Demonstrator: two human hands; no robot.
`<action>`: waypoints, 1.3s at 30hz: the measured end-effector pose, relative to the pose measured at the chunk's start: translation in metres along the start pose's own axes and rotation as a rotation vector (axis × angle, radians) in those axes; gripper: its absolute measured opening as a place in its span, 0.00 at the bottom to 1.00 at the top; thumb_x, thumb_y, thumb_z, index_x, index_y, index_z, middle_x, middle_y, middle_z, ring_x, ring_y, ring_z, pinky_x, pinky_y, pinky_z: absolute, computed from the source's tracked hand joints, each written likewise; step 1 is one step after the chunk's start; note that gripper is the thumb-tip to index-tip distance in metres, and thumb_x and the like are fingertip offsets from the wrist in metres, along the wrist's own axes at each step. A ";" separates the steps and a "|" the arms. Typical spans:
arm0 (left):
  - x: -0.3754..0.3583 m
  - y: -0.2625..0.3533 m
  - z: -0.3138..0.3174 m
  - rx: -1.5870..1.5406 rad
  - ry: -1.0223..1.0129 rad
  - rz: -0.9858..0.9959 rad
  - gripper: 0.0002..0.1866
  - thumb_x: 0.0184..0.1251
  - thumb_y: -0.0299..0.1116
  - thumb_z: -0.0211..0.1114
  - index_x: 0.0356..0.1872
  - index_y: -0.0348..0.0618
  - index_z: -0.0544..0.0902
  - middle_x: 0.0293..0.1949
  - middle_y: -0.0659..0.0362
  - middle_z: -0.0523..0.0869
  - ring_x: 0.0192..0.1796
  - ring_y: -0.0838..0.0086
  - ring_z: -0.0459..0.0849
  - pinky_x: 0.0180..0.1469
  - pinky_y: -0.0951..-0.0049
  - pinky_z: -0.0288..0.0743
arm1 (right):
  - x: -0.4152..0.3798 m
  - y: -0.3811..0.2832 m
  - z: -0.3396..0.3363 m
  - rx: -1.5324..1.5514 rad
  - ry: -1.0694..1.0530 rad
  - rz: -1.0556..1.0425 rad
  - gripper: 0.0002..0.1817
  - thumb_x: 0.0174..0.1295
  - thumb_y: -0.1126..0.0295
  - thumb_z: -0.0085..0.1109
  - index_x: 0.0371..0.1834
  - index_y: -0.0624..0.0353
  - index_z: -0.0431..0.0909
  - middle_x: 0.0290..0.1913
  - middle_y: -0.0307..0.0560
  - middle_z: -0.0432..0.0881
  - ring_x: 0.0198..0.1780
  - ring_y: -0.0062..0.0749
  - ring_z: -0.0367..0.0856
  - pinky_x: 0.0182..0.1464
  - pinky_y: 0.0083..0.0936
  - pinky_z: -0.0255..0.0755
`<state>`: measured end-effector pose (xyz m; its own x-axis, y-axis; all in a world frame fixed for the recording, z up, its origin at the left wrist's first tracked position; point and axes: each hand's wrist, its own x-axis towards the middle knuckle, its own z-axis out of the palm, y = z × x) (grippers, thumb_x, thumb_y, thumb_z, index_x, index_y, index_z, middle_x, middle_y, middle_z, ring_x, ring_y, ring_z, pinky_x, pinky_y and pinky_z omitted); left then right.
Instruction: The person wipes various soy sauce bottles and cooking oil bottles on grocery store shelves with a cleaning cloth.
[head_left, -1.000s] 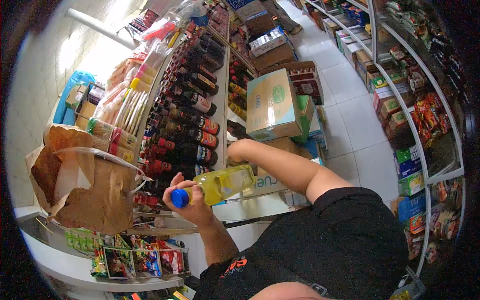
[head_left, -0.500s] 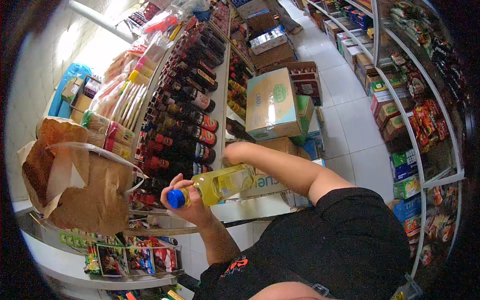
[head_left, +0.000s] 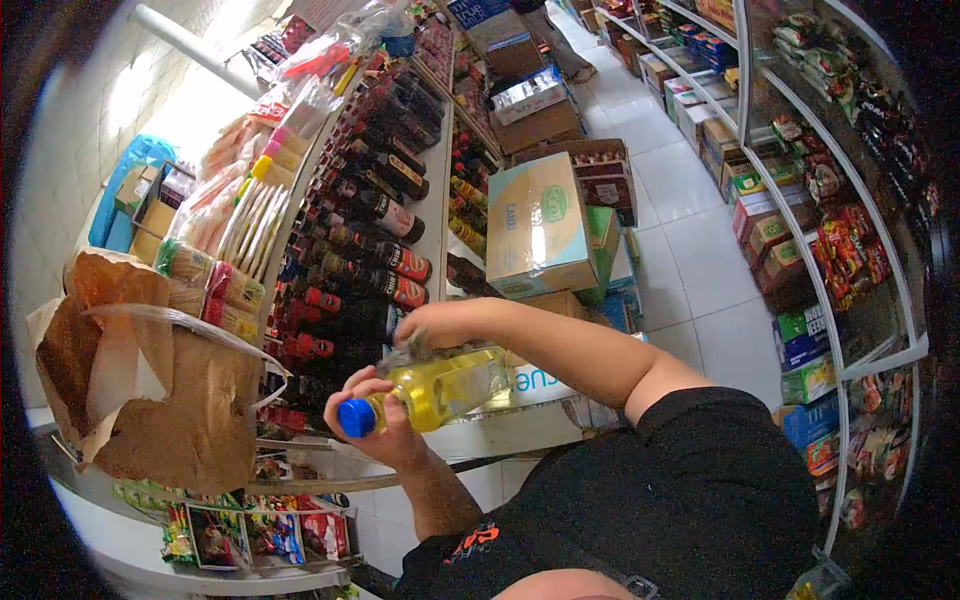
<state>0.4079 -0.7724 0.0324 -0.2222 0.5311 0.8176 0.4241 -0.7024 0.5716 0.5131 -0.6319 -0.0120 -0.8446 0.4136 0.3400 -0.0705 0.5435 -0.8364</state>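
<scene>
A clear bottle of yellow liquid, probably cooking oil, lies tilted on its side in front of me, with its blue cap pointing left toward my body. My left hand is closed around its neck, just behind the cap. My right hand reaches across to the bottle's upper side near the shoulder. Its fingers are curled down and partly blurred. Something greyish and smeared shows beneath them against the bottle; I cannot make out what it is.
Shelves of dark sauce bottles stand just beyond my hands. A torn brown paper bag is at the left. Stacked cartons border the tiled aisle. A rack of packets runs along the right.
My right hand has moved left along the bottle, from near its far part toward the shoulder, and the greyish thing now shows. My left hand keeps its hold; the bottle has shifted slightly.
</scene>
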 end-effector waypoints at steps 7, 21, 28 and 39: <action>0.010 -0.007 -0.004 -0.088 0.000 -0.047 0.26 0.48 0.26 0.60 0.50 0.45 0.60 0.27 0.55 0.78 0.44 0.63 0.74 0.55 0.58 0.62 | -0.021 0.050 0.016 -0.577 -0.242 0.587 0.14 0.48 0.72 0.52 0.38 0.64 0.80 0.41 0.55 0.80 0.43 0.47 0.79 0.42 0.38 0.71; -0.013 0.008 0.001 -0.024 0.061 0.027 0.27 0.47 0.31 0.62 0.48 0.46 0.61 0.38 0.51 0.74 0.46 0.61 0.72 0.52 0.58 0.67 | -0.016 -0.066 -0.018 -0.001 0.040 -0.102 0.19 0.48 0.67 0.53 0.46 0.61 0.72 0.37 0.53 0.78 0.41 0.39 0.77 0.44 0.31 0.69; 0.005 0.006 0.001 -0.023 0.034 0.068 0.25 0.46 0.33 0.63 0.47 0.46 0.64 0.63 0.45 0.58 0.64 0.51 0.59 0.62 0.50 0.59 | 0.010 -0.045 0.010 0.299 0.141 -0.313 0.20 0.50 0.66 0.53 0.48 0.59 0.72 0.39 0.46 0.78 0.43 0.30 0.74 0.46 0.27 0.68; 0.003 0.026 0.019 -0.006 -0.162 -0.032 0.41 0.44 0.50 0.66 0.60 0.41 0.64 0.68 0.45 0.49 0.69 0.53 0.50 0.67 0.53 0.46 | 0.041 -0.046 0.025 0.726 0.106 -0.479 0.26 0.59 0.66 0.44 0.61 0.61 0.62 0.51 0.52 0.73 0.54 0.39 0.70 0.57 0.26 0.61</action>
<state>0.4346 -0.7803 0.0487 -0.0909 0.6228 0.7771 0.4141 -0.6860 0.5982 0.4688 -0.6580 0.0294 -0.5859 0.3454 0.7331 -0.7562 0.0921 -0.6478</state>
